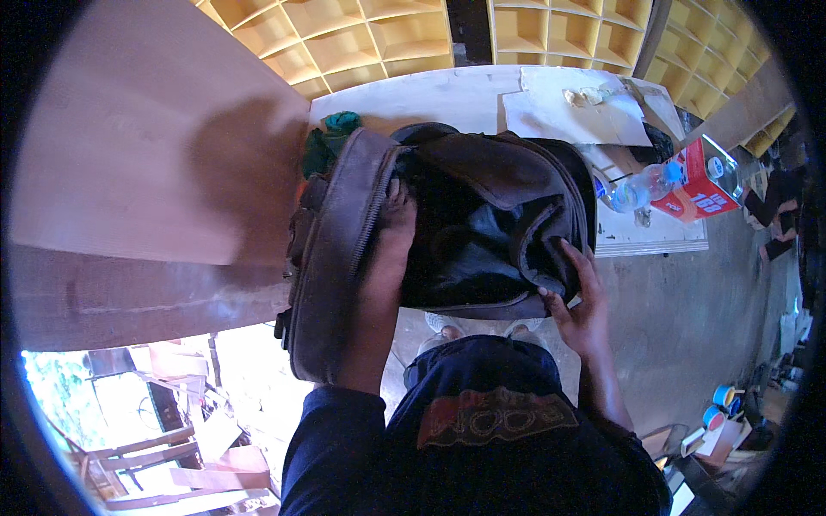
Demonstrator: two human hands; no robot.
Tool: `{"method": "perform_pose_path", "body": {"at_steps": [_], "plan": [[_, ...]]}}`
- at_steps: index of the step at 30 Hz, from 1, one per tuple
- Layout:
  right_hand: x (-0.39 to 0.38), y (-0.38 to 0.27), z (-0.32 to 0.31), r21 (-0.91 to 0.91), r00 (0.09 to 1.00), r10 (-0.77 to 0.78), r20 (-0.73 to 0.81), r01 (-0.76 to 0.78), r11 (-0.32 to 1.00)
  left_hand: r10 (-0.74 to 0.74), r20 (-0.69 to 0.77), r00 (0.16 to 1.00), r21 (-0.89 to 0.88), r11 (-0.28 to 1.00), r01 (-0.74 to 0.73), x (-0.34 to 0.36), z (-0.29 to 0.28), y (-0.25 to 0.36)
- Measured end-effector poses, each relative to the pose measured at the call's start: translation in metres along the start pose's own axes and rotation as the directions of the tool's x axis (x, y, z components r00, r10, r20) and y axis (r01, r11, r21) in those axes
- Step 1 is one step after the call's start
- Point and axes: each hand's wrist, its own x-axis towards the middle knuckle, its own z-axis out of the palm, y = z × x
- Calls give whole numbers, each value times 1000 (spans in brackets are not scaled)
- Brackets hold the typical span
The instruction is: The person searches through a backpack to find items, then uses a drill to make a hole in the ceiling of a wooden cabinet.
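Note:
A dark brown bag with a black lining stands wide open in front of me, its zipped side panel swung out to the left. My left hand reaches into the opening, against the inside of that panel; shadow blurs its fingers, so its grip is unclear. On the right, my right hand is closed on the bag's near right rim, thumb and fingers apart along the folded edge. The bag's depth is dark, and I cannot make out any contents.
Behind the bag is a white table with a torn board sheet. A clear plastic bottle and a red can stand at right. Green cloth lies behind the panel. A large wooden board fills the left; yellow cubby shelves stand beyond.

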Motion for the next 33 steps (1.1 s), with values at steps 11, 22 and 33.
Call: {"method": "perform_pose_path", "body": {"at_steps": [11,22,33], "plan": [[9,-7,0,-106,999,-52,-13,50,993,-38,197,980,-81,995,55,6,-33,-6],[20,-23,-1,-32,991,-130,23,130,991,-43,-220,974,-50,998,33,-12,-4,-20],[36,-53,11,-14,979,-204,-15,204,979,-184,-54,982,-454,880,140,-71,-76,-21]]}}
